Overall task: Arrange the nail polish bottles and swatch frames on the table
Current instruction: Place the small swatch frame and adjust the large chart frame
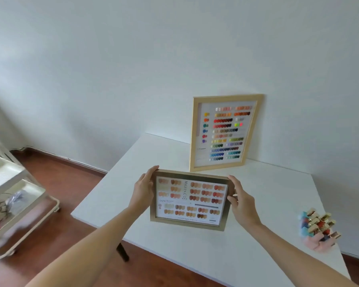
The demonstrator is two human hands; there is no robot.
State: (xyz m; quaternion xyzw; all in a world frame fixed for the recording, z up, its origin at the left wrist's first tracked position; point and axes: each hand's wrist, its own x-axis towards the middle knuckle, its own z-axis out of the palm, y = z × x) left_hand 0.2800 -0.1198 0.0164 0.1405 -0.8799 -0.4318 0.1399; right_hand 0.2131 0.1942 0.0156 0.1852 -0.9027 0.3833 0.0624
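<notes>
At picture centre, the left hand point(143, 188) and right hand point(239, 200) grip the small swatch frame point(190, 200) by its sides. A taller swatch frame point(225, 132) leans on the wall behind; nail polish bottles point(318, 227) sit lower right on the table point(257, 214)

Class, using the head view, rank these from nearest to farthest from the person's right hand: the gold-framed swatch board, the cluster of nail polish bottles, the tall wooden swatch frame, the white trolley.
1. Gold-framed swatch board: gripped by the right hand.
2. Tall wooden swatch frame and nail polish bottles: behind and right respectively; too close to call.
3. White trolley: far left, on the floor.
</notes>
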